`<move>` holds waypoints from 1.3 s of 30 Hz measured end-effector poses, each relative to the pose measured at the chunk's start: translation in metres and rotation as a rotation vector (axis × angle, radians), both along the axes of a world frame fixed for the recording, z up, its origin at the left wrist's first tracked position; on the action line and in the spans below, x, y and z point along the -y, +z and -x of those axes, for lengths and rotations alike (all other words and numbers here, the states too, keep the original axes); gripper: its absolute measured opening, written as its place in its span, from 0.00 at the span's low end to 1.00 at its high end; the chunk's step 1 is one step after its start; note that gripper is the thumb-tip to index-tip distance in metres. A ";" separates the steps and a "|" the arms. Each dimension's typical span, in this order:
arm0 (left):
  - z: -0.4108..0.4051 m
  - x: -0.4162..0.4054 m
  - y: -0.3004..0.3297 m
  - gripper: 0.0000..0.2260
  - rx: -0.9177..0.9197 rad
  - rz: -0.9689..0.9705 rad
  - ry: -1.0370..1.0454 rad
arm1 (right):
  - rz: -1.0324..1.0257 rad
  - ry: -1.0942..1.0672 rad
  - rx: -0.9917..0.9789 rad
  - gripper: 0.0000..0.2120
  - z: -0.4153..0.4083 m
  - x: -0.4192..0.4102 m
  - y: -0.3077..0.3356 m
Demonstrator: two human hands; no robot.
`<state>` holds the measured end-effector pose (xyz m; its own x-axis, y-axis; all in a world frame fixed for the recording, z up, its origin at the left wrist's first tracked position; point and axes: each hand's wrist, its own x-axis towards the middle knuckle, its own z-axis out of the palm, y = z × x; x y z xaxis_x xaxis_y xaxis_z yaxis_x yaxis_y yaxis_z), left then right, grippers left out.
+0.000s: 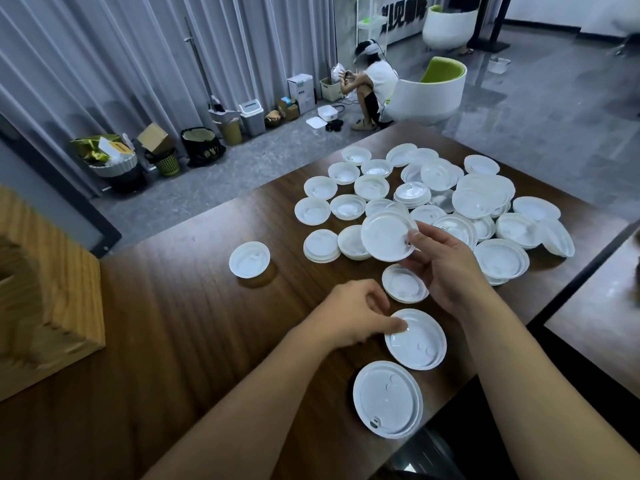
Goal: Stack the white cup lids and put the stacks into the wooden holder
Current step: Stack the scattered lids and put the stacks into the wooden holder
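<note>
- A single white lid (387, 399) is lying flat on the dark wooden tabletop (180, 306), nearest the viewer, just short of the left hand.
- The left hand (353, 315) is reaching over the tabletop, its fingers (396, 326) curling to pinch the near-left rim of a short stack of lids (417, 340), which is resting on the tabletop.
- The right hand (440, 265), just beyond and to the right of the left hand, is holding one lid (387, 235) lifted and tilted, with the thumb and fingertips gripping its right edge.
- Another low stack (404, 284) is sitting between the two hands, under the right palm.
- Beyond the right hand, a large scatter of loose lids (415, 195) and small stacks is covering the far part of the tabletop; one lone lid (249, 259) is lying apart, to the left of that hand.
- The wooden holder (48, 296) is standing well to the left of the left hand, with no lids visible in it.
- The lids are looking thin, light, and slightly flexible, probably slick; a pinch at the rim seems the surest hold, and taller stacks may need gripping around the sides.
</note>
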<state>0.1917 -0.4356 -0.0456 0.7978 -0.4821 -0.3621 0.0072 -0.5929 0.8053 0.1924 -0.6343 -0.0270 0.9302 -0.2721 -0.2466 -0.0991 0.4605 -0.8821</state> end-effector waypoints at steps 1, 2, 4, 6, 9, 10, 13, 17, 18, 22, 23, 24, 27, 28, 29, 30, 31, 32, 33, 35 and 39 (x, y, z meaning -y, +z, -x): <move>0.003 0.003 -0.004 0.17 -0.005 -0.004 -0.021 | 0.003 0.003 0.002 0.09 0.000 -0.001 0.000; 0.003 0.003 -0.007 0.16 0.000 -0.012 -0.025 | 0.010 0.009 0.004 0.10 0.000 -0.001 0.000; -0.001 -0.004 -0.009 0.14 -0.008 -0.008 -0.014 | 0.021 0.020 0.005 0.11 0.000 -0.001 -0.002; -0.009 -0.019 -0.006 0.14 -0.031 0.013 0.022 | 0.015 0.012 -0.005 0.10 0.001 -0.001 -0.004; -0.021 -0.051 0.001 0.14 -0.078 -0.045 0.126 | 0.001 0.002 -0.020 0.10 0.002 -0.003 -0.006; -0.025 -0.062 0.004 0.14 -0.090 -0.121 0.156 | -0.001 0.006 -0.021 0.10 0.002 -0.004 -0.006; -0.034 -0.089 0.015 0.20 -0.168 -0.370 0.143 | -0.006 0.027 -0.020 0.10 0.000 -0.011 -0.005; -0.038 -0.096 0.025 0.27 -0.023 -0.503 0.183 | -0.011 0.047 -0.018 0.11 -0.005 -0.021 -0.001; -0.038 -0.095 0.026 0.26 0.078 -0.517 0.172 | -0.010 0.053 -0.016 0.11 -0.006 -0.023 0.000; -0.036 -0.094 0.021 0.22 0.116 -0.372 -0.095 | 0.010 0.083 -0.005 0.10 -0.008 -0.026 0.002; -0.036 -0.095 0.019 0.19 0.102 -0.357 -0.130 | 0.012 0.087 -0.004 0.10 -0.008 -0.026 0.002; -0.036 -0.098 0.017 0.15 0.097 -0.340 -0.129 | 0.013 0.091 -0.002 0.10 -0.007 -0.026 0.002; -0.042 -0.108 0.019 0.08 0.058 -0.227 0.001 | 0.032 0.101 -0.009 0.12 -0.006 -0.025 0.001; -0.045 -0.111 0.022 0.08 0.042 -0.158 0.060 | 0.036 0.104 -0.015 0.14 -0.005 -0.025 0.001; -0.047 -0.115 0.027 0.08 0.030 -0.067 0.128 | 0.035 0.107 -0.019 0.16 -0.004 -0.025 0.000; -0.048 -0.118 0.033 0.09 0.016 0.044 0.211 | 0.030 0.109 -0.021 0.20 -0.004 -0.026 0.000; -0.049 -0.119 0.039 0.09 -0.011 0.167 0.303 | 0.024 0.110 -0.023 0.23 -0.004 -0.027 0.000; -0.050 -0.119 0.046 0.10 -0.054 0.295 0.388 | 0.018 0.113 -0.022 0.25 -0.004 -0.028 0.000; -0.050 -0.116 0.052 0.12 -0.095 0.404 0.450 | 0.010 0.121 -0.019 0.26 -0.004 -0.029 -0.001; -0.049 -0.107 0.060 0.16 -0.124 0.513 0.522 | -0.005 0.156 -0.019 0.25 -0.005 -0.032 -0.001; -0.051 -0.085 0.060 0.11 -0.058 0.451 0.564 | -0.041 0.229 -0.020 0.22 -0.006 -0.039 -0.001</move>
<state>0.2425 -0.3509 0.0144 0.9548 -0.1150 -0.2740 0.2638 -0.0966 0.9597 0.1982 -0.5950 -0.0276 0.9613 -0.0440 -0.2721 -0.2223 0.4595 -0.8599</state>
